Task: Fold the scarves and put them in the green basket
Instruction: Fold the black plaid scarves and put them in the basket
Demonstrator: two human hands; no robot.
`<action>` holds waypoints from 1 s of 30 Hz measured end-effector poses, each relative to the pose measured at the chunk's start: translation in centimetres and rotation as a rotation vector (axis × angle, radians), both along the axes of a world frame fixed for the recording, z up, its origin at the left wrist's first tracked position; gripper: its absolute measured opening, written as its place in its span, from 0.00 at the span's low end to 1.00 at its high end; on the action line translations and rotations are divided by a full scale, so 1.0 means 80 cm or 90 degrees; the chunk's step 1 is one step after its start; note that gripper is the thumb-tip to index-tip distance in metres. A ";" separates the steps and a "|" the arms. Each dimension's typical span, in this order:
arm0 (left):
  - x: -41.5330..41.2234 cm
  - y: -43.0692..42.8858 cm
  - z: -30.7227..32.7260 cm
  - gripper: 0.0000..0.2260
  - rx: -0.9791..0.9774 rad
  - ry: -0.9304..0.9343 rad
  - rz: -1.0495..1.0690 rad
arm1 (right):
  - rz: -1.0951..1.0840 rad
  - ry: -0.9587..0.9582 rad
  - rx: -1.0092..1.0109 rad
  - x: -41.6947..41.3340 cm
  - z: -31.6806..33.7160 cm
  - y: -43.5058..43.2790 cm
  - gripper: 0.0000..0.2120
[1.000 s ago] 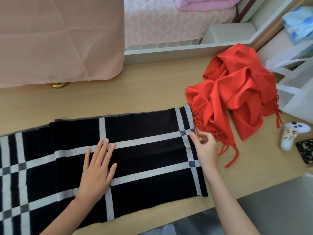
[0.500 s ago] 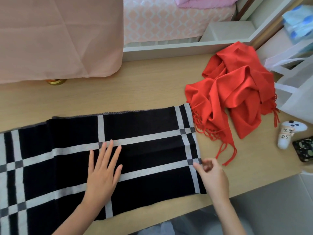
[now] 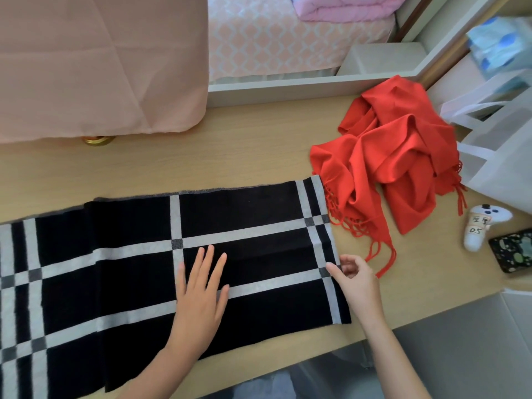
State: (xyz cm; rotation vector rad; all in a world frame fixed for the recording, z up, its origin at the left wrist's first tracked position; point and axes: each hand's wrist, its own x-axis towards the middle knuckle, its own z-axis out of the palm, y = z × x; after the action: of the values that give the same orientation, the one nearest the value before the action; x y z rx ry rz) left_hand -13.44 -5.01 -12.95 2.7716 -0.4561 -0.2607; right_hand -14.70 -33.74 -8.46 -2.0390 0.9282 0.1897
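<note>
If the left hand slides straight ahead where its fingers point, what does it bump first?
Probably nothing soon: the left hand would slide over the black scarf, then bare table, likely reaching the white ledge just right of the pink cloth.

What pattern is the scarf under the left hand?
The scarf is black with pale grey crossing stripes, clearest in head view.

The only writing you can read is on the white controller at your far right. Two small paper labels are stuck on its body, one above the other. The lower label bears two handwritten marks that look like "DS", though you could equally take them for "05". The upper label has handwritten characters too small and blurred to read.
</note>
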 end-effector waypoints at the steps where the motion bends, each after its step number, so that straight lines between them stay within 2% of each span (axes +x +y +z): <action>1: 0.001 -0.011 0.008 0.23 -0.053 0.016 0.003 | 0.001 -0.015 0.020 0.005 0.004 0.004 0.08; 3: 0.003 -0.038 0.031 0.19 -0.210 0.080 0.058 | 0.005 -0.060 0.074 0.008 0.014 0.018 0.04; 6: 0.009 -0.078 0.067 0.14 -0.491 0.325 0.246 | 0.022 -0.125 0.144 0.003 0.024 0.047 0.01; 8: 0.019 -0.100 0.076 0.12 -0.647 0.464 0.360 | 0.039 -0.145 0.182 0.000 0.029 0.071 0.04; 10: 0.029 -0.113 0.078 0.12 -0.730 0.544 0.427 | 0.091 -0.129 0.234 -0.002 0.030 0.096 0.09; 13: 0.036 -0.115 0.071 0.12 -0.685 0.520 0.444 | 0.181 -0.061 0.272 -0.001 0.026 0.116 0.14; 15: 0.036 -0.109 0.066 0.12 -0.653 0.482 0.463 | 0.182 -0.061 0.266 0.007 0.029 0.110 0.14; 19: 0.033 -0.094 0.057 0.11 -0.615 0.439 0.522 | 0.167 -0.137 0.133 0.053 0.032 0.072 0.16; 25: 0.020 -0.086 0.060 0.10 -0.661 0.360 0.500 | 0.461 -0.112 -0.057 0.183 0.000 0.063 0.26; 30: 0.010 -0.076 0.062 0.11 -0.653 0.308 0.502 | 0.592 0.019 -0.188 0.252 -0.003 0.090 0.24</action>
State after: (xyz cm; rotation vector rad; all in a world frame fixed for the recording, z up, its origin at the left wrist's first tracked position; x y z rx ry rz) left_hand -12.62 -11.13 -8.00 1.6121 0.5039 -0.3480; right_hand 5.42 -26.53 -8.74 -2.6166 -0.0535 0.6043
